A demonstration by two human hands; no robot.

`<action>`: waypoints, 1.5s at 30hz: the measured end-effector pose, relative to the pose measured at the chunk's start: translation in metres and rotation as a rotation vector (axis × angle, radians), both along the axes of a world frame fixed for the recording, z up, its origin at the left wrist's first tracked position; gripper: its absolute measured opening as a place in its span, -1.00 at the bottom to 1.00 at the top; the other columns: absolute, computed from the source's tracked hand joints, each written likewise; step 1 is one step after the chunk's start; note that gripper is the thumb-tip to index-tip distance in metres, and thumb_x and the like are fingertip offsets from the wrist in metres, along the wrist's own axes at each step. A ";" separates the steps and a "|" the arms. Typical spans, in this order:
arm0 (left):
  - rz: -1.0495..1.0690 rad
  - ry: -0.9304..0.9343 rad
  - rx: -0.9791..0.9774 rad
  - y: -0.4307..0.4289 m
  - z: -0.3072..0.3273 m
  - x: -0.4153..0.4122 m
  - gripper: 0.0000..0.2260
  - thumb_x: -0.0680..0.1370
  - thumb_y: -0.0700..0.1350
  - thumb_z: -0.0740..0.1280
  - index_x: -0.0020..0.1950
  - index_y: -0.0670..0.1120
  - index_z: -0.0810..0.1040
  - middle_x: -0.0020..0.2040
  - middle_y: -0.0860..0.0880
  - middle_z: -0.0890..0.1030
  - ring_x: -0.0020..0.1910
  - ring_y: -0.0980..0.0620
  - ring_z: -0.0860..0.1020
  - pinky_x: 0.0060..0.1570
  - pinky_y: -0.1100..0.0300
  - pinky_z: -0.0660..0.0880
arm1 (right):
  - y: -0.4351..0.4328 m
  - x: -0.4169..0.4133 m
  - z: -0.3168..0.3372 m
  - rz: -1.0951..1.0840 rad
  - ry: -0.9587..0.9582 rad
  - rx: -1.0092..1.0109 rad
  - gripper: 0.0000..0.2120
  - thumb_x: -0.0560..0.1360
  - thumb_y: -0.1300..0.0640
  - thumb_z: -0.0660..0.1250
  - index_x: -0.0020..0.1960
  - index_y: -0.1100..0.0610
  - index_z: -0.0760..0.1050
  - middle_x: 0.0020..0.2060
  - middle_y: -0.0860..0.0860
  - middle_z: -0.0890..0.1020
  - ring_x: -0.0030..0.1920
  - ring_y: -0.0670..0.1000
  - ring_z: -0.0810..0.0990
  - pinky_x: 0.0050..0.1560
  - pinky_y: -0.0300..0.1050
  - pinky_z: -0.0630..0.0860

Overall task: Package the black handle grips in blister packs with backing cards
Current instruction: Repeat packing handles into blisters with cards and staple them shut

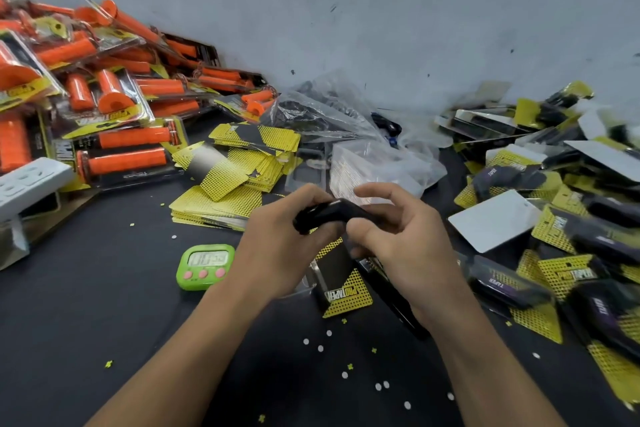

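A black handle grip is held over the black table. My left hand grips its left end with curled fingers. My right hand curls round its right end, thumb bent in front. Directly below the hands lies a clear blister pack with a yellow-and-black backing card in it. A second black grip lies on the table under my right wrist, partly hidden. A stack of loose yellow backing cards sits behind my left hand.
Packed orange grips are heaped at the left. Packed black grips are heaped at the right. A clear plastic bag and stacked empty blisters lie behind the hands. A green timer and a white power strip are at the left.
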State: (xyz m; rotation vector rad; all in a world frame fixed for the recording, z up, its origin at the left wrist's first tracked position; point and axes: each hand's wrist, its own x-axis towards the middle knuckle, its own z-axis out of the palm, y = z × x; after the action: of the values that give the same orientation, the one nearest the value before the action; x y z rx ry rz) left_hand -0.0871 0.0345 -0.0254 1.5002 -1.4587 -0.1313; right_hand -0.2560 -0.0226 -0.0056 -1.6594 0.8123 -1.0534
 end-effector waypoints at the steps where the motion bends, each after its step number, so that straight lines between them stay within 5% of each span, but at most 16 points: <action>1: 0.000 -0.005 -0.003 0.001 0.001 0.000 -0.78 0.42 0.15 0.45 0.04 0.20 0.59 -0.10 0.24 0.65 -0.11 0.19 0.62 -0.18 0.27 0.51 | 0.001 0.001 -0.002 0.010 0.001 0.006 -0.71 0.39 0.13 0.44 0.06 -0.13 0.61 -0.17 0.01 0.74 -0.34 0.06 0.70 -0.15 0.08 0.69; 4: 0.027 -0.022 0.012 0.003 0.008 0.001 -0.74 0.39 0.17 0.43 0.07 0.29 0.64 -0.20 0.22 0.65 -0.22 0.18 0.61 -0.24 0.32 0.49 | 0.001 0.004 -0.005 -0.041 -0.112 0.047 -0.80 0.42 0.19 0.42 -0.02 -0.05 0.61 -0.27 0.10 0.72 -0.37 0.07 0.66 -0.24 -0.02 0.64; 8: 0.077 0.022 0.078 0.012 0.022 0.018 -0.77 0.42 -0.14 0.44 -0.04 0.17 0.73 -0.28 0.15 0.66 -0.32 0.10 0.58 -0.27 0.18 0.51 | -0.003 -0.001 -0.005 -0.166 -0.163 0.055 -0.74 0.43 0.23 0.46 -0.04 -0.12 0.60 -0.25 0.04 0.72 -0.31 0.00 0.67 -0.24 -0.07 0.65; 12: 0.402 -0.351 0.274 0.027 0.028 0.023 -0.86 0.56 0.04 0.34 -0.12 0.14 0.69 -0.32 0.18 0.65 -0.26 0.08 0.59 -0.35 0.21 0.36 | -0.007 -0.008 -0.003 -0.150 -0.133 0.059 -0.67 0.42 0.37 0.44 -0.07 -0.07 0.63 -0.21 0.04 0.71 -0.22 0.06 0.66 -0.09 0.20 0.64; 15: 0.570 -0.571 0.484 0.044 0.016 0.010 -0.72 0.61 0.24 0.22 0.04 0.13 0.64 -0.12 0.05 0.69 -0.10 -0.09 0.63 -0.28 0.12 0.34 | -0.008 -0.012 0.000 -0.073 -0.169 0.080 -0.56 0.41 0.54 0.35 -0.14 -0.01 0.67 -0.14 0.15 0.70 -0.16 0.12 0.63 -0.06 0.22 0.63; 19: 0.559 -0.546 0.601 0.051 -0.004 -0.012 -0.54 0.61 0.24 0.22 0.48 0.15 0.35 0.07 0.03 0.69 0.08 -0.10 0.64 -0.19 0.09 0.39 | -0.009 -0.014 0.001 0.059 -0.224 0.088 -0.39 0.34 0.71 0.15 -0.37 0.01 0.57 -0.11 0.01 0.72 -0.03 -0.07 0.67 0.03 -0.10 0.60; 23: 0.657 -0.547 0.542 0.045 -0.012 -0.021 -0.44 0.62 0.09 0.23 0.61 0.15 0.15 -0.20 0.03 0.65 -0.20 -0.07 0.62 -0.36 0.15 0.27 | -0.007 -0.012 -0.001 0.117 -0.214 0.086 -0.39 0.29 0.74 0.06 -0.41 0.04 0.48 -0.19 0.01 0.70 -0.07 -0.08 0.64 0.00 -0.15 0.60; 26: 0.552 -0.312 0.378 0.044 -0.014 -0.020 -0.39 0.63 0.00 0.30 0.64 0.09 0.14 -0.38 0.08 0.51 -0.37 -0.02 0.43 -0.29 0.10 0.29 | -0.006 -0.012 -0.002 0.109 -0.120 0.045 -0.43 0.32 0.68 0.13 -0.37 0.03 0.54 -0.20 0.01 0.70 -0.10 -0.02 0.65 0.01 -0.05 0.62; 29: 0.474 -0.078 0.192 0.044 -0.019 -0.013 -0.56 0.60 -0.04 0.39 0.47 0.12 0.43 -0.38 0.19 0.56 -0.35 0.16 0.46 -0.19 0.17 0.29 | -0.003 -0.011 0.000 0.038 0.048 -0.053 -0.53 0.37 0.53 0.31 -0.20 -0.05 0.65 -0.23 -0.05 0.69 -0.22 0.11 0.61 -0.16 -0.06 0.55; 32: 0.417 -0.004 0.211 0.039 -0.024 -0.013 -0.73 0.58 -0.04 0.42 0.27 0.12 0.62 -0.33 0.26 0.60 -0.29 0.21 0.55 -0.19 0.28 0.32 | 0.004 -0.009 0.006 0.083 0.130 -0.106 -0.63 0.38 0.38 0.42 -0.10 -0.09 0.68 -0.29 -0.13 0.68 -0.30 -0.08 0.60 -0.26 -0.24 0.52; 36: 0.298 0.147 0.298 0.033 -0.031 -0.016 -0.76 0.61 -0.05 0.36 0.26 0.06 0.66 -0.09 0.12 0.74 -0.19 0.08 0.67 -0.03 0.09 0.60 | 0.013 -0.003 0.006 -0.023 0.418 -0.336 -0.76 0.40 0.21 0.48 -0.03 -0.10 0.72 -0.32 -0.27 0.61 -0.22 -0.21 0.55 -0.21 -0.51 0.39; 39: 0.295 0.179 0.291 0.032 -0.035 -0.015 -0.88 0.60 -0.05 0.35 0.07 0.08 0.67 -0.13 0.15 0.72 -0.28 0.14 0.62 -0.09 0.10 0.59 | 0.015 0.003 0.001 -0.105 0.668 -0.506 -0.74 0.45 0.20 0.47 0.03 -0.12 0.72 -0.06 -0.09 0.67 0.06 -0.05 0.52 0.14 -0.24 0.41; 41: 0.300 0.163 0.291 0.031 -0.033 -0.014 -0.88 0.59 -0.04 0.35 -0.11 0.04 0.65 -0.25 0.16 0.68 -0.33 0.19 0.57 -0.18 0.13 0.53 | 0.014 0.007 -0.002 -0.176 0.801 -0.612 -0.75 0.44 0.19 0.48 -0.01 -0.15 0.71 -0.09 -0.05 0.67 0.05 -0.01 0.39 0.11 -0.12 0.26; 45: 0.282 0.150 0.312 0.031 -0.034 -0.014 -0.61 0.63 0.03 0.30 -0.32 -0.16 0.44 -0.41 -0.16 0.47 -0.34 -0.17 0.51 -0.21 -0.12 0.48 | 0.021 0.020 -0.011 -0.261 0.819 -0.745 -0.82 0.33 0.19 0.55 -0.21 -0.10 0.72 -0.31 -0.03 0.62 -0.17 -0.05 0.09 -0.03 -0.09 0.19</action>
State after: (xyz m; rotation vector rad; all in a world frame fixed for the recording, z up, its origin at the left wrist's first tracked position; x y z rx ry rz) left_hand -0.1008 0.0653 -0.0591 1.8904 -1.1303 -0.3033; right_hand -0.2359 -0.0017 -0.0166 -2.7660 1.2727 -0.8816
